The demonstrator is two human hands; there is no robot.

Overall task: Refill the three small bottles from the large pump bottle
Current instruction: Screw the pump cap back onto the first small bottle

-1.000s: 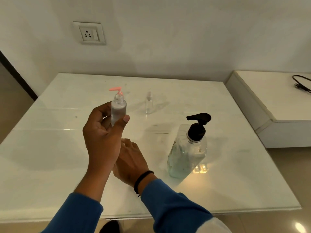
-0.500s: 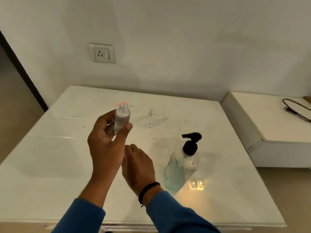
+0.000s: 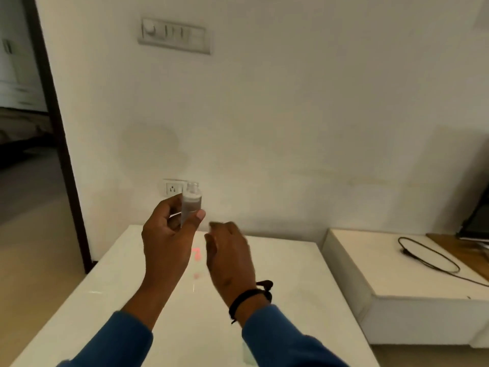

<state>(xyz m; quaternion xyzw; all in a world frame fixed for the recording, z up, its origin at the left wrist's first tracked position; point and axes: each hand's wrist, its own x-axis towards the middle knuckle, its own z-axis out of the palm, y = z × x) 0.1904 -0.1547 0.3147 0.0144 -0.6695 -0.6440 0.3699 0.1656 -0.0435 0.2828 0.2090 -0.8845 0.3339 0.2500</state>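
My left hand [image 3: 166, 234] holds a small frosted bottle [image 3: 191, 201] upright above the white table [image 3: 105, 300], between thumb and fingers. The bottle's neck is bare and open. A pink pump cap [image 3: 196, 253] shows blurred on the table behind and between my hands. To the right of the bottle and a little lower, my right hand [image 3: 227, 255] hovers with relaxed fingers and holds nothing. The large pump bottle and the other small bottles are not visible in this view.
A low white cabinet [image 3: 370, 260] stands to the right of the table with a black cable [image 3: 428, 258] on it. A wall socket [image 3: 173, 188] sits just behind the held bottle. A dark doorway [image 3: 26, 128] opens at the left.
The view has tilted up, so the pump bottle and clear small bottle have dropped out of sight. The pink pump has come off the held bottle. My right hand has risen beside the bottle.
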